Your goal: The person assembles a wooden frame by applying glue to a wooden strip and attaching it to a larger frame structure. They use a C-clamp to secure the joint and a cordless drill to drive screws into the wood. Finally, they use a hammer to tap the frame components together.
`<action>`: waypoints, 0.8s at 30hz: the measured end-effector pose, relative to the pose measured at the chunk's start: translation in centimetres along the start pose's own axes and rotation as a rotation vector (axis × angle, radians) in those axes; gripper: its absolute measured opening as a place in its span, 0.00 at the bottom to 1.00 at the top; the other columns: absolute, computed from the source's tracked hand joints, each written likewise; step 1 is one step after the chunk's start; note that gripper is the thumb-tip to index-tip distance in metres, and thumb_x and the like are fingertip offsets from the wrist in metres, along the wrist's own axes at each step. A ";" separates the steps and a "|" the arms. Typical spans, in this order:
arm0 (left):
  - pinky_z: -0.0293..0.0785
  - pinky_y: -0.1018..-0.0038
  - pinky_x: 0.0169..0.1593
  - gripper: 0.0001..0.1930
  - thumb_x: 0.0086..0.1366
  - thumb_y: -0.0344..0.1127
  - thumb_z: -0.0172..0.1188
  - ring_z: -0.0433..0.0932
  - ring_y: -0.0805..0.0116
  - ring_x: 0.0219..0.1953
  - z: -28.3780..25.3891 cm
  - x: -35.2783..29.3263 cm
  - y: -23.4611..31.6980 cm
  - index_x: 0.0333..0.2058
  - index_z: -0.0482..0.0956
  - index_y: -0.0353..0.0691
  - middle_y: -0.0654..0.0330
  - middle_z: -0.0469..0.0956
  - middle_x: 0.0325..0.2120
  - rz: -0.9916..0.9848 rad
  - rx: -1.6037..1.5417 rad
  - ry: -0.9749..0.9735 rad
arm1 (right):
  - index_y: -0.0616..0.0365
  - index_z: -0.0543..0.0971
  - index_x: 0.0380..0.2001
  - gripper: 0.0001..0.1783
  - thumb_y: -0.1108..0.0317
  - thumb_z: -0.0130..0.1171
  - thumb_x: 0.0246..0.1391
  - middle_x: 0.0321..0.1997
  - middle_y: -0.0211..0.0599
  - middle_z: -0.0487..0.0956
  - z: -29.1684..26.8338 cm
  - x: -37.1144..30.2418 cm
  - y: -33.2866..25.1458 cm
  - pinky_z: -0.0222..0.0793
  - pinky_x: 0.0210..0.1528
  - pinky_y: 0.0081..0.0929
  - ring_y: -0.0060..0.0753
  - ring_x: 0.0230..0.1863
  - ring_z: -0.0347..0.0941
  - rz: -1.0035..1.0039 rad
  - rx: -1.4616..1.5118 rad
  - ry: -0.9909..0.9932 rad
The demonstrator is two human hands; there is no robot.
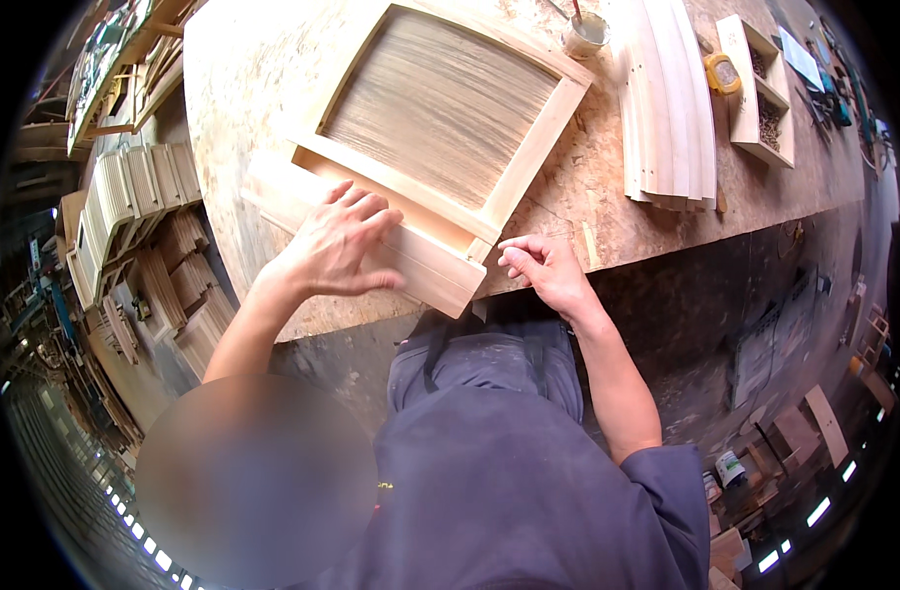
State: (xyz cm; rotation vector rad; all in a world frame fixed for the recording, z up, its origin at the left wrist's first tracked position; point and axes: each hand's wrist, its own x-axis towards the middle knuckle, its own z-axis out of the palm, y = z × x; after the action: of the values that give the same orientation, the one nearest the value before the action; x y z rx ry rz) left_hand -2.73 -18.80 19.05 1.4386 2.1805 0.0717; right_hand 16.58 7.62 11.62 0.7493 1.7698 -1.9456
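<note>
A pale wooden frame with a grey-brown grained panel (435, 93) lies tilted on the workbench. Along its near side runs a plain wooden board (432, 267), with a gap showing between this board and the frame's near rail (396, 185). My left hand (342, 241) lies over the board with fingers spread, thumb toward the near edge. Just right of the board's right end is my right hand (548, 270), thumb and fingertips pressed together close to the frame's lower corner. Whatever sits in that pinch is too small to make out.
A chipboard workbench (229, 74) carries a stack of curved wooden slats (666, 108), a yellow tape measure (722, 74), a divided wooden box (759, 93) of small brown pieces and a jar (585, 34) with a stick in it. Stacked wooden parts (140, 202) stand at left.
</note>
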 end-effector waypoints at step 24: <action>0.69 0.70 0.32 0.06 0.65 0.28 0.57 0.74 0.63 0.24 -6.0 -0.7 12.5 0.32 0.79 0.34 0.58 0.73 0.20 -0.118 -0.486 0.578 | 0.56 0.83 0.48 0.15 0.59 0.60 0.66 0.38 0.29 0.85 -9.9 -12.2 7.7 0.74 0.35 0.19 0.17 0.35 0.78 0.107 0.324 0.310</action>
State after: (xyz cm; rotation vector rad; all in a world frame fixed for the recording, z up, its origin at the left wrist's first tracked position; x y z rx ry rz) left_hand 5.33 -12.57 28.49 1.0884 2.4383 1.0111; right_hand 31.96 15.82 12.84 1.2898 1.5492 -2.1609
